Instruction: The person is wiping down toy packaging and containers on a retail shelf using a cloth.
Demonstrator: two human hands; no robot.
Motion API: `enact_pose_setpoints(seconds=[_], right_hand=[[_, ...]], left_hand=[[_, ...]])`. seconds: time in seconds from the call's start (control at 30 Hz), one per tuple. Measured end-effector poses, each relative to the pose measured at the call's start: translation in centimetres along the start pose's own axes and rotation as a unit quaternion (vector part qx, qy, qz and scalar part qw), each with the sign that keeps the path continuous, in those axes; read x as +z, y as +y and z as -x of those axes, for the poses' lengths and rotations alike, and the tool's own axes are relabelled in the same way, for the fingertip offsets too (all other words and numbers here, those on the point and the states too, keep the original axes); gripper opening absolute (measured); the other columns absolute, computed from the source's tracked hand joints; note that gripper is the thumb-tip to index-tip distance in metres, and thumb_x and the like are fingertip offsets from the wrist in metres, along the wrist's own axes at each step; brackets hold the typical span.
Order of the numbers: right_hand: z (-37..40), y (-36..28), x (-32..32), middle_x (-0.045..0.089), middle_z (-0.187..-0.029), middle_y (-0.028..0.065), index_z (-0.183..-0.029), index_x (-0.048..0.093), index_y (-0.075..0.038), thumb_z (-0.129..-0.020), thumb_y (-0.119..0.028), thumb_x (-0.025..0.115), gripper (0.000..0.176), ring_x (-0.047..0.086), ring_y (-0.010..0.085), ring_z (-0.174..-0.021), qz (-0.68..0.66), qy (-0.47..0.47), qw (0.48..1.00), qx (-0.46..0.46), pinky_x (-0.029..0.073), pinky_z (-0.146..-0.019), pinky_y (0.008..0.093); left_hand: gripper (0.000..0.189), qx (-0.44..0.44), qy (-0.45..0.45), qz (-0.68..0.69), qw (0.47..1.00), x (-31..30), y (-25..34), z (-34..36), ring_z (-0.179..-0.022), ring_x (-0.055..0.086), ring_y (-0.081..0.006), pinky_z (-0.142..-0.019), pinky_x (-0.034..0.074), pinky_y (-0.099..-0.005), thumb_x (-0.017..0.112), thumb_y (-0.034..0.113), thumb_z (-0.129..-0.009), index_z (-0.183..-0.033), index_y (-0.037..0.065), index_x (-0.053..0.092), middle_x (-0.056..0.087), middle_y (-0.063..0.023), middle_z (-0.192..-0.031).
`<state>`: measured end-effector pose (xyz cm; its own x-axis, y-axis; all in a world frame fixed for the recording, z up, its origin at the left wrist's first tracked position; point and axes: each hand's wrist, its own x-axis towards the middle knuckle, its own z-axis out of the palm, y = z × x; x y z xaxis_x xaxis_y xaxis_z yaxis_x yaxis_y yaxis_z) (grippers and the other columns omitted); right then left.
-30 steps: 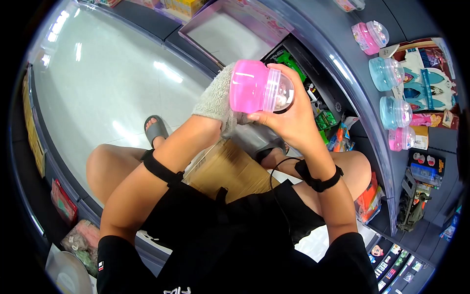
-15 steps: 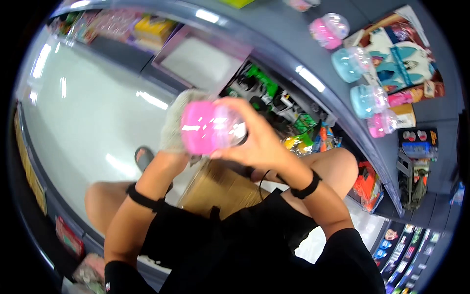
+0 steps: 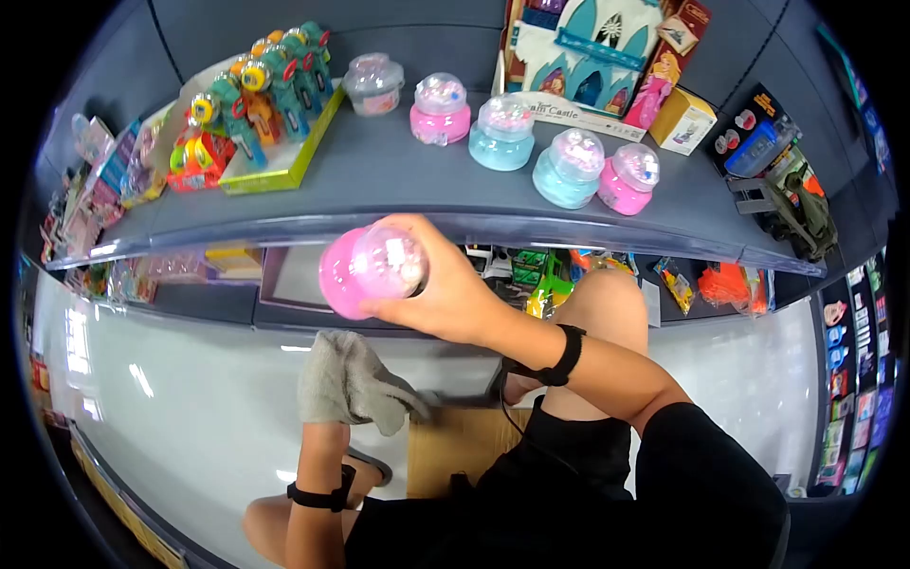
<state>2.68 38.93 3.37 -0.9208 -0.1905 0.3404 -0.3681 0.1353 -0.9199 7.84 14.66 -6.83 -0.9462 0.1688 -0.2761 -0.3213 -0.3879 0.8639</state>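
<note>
My right hand (image 3: 441,284) grips a pink jar (image 3: 355,273) with a clear domed lid, tilted sideways, just in front of the shelf's edge. A grey cloth (image 3: 346,375) covers my left hand, hiding its fingers; it hangs lower, apart from the jar. On the grey shelf (image 3: 379,180) stand similar jars: a clear one (image 3: 373,85), a pink one (image 3: 441,111), a blue one (image 3: 502,133), another blue one (image 3: 569,169) and another pink one (image 3: 628,178).
A green-edged display box (image 3: 308,147) of colourful toys stands at the shelf's left. A castle playset (image 3: 588,66) is behind the jars. A lower shelf holds a pink tray (image 3: 289,275) and packaged toys. A cardboard box (image 3: 455,450) lies below, between my legs.
The view has turned toward the upper shelf. The jar and my right hand have moved away from the cloth, which was behind the jar before; my left hand is now lower.
</note>
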Motion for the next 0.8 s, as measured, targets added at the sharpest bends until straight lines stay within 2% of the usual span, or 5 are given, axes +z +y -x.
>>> enact_pose_setpoints(seconds=[0.23,0.3,0.37,0.63,0.8], right_hand=[[-1.3,-1.7,-6.1,0.059,-0.128,0.0076,-0.143,0.045,-0.005,-0.086,-0.016,0.086,0.071,0.06,0.0174,-0.116,-0.122,0.207,0.964,-0.115,0.05,-0.103,0.034],[-1.6,-1.9,-8.7,0.06,-0.125,0.007,-0.142,0.047,-0.004,-0.091,-0.015,0.081,0.062,0.06,0.0167,-0.115,-0.112,0.266,0.945,-0.157,0.051,-0.101,0.0339],[-1.9,-1.6,-11.6,0.062,-0.122,0.0059,-0.137,0.052,-0.005,-0.095,-0.013,0.077,0.05,0.06,0.0153,-0.114,-0.142,0.352,0.907,-0.184,0.051,-0.098,0.033],[0.8,2.7,-20.3,0.062,-0.133,0.0138,-0.142,0.05,0.005,-0.107,-0.027,0.059,0.048,0.062,0.0247,-0.122,-0.156,0.407,0.873,-0.219,0.052,-0.105,0.0406],[-0.5,4.1,-15.0,0.053,-0.147,0.0138,-0.152,0.042,0.002,-0.11,-0.023,0.054,0.05,0.054,0.0202,-0.131,-0.116,0.365,0.908,-0.172,0.043,-0.112,0.0362]], left_hand=[[0.034,0.148,-0.216,-0.058,0.963,-4.0,-0.5,-3.2,-0.117,0.062,-0.0172,-0.104,0.05,-0.0328,0.051,0.031,-0.11,-0.135,0.007,0.057,0.064,-0.0018,-0.126],[0.031,0.125,-0.058,-0.694,0.707,0.6,1.7,-2.1,-0.119,0.059,-0.0178,-0.108,0.046,-0.034,0.05,0.027,-0.11,-0.134,0.008,0.056,0.062,-0.0006,-0.124],[0.058,0.199,0.029,-0.35,0.915,1.3,0.5,-2.8,-0.076,0.063,-0.0262,-0.076,0.051,-0.032,0.086,0.033,-0.058,-0.099,0.008,0.053,0.065,-0.0105,-0.095],[0.02,0.274,-0.198,-0.85,0.404,5.2,3.3,-3.0,-0.071,0.07,-0.0173,-0.057,0.052,-0.0359,0.08,0.031,-0.066,-0.053,0.036,0.066,0.068,0.0082,-0.064],[0.021,0.189,-0.141,-0.755,0.612,4.2,2.7,-4.2,-0.085,0.066,-0.0132,-0.076,0.049,-0.0261,0.066,0.019,-0.084,-0.066,0.03,0.066,0.07,0.0102,-0.079]])
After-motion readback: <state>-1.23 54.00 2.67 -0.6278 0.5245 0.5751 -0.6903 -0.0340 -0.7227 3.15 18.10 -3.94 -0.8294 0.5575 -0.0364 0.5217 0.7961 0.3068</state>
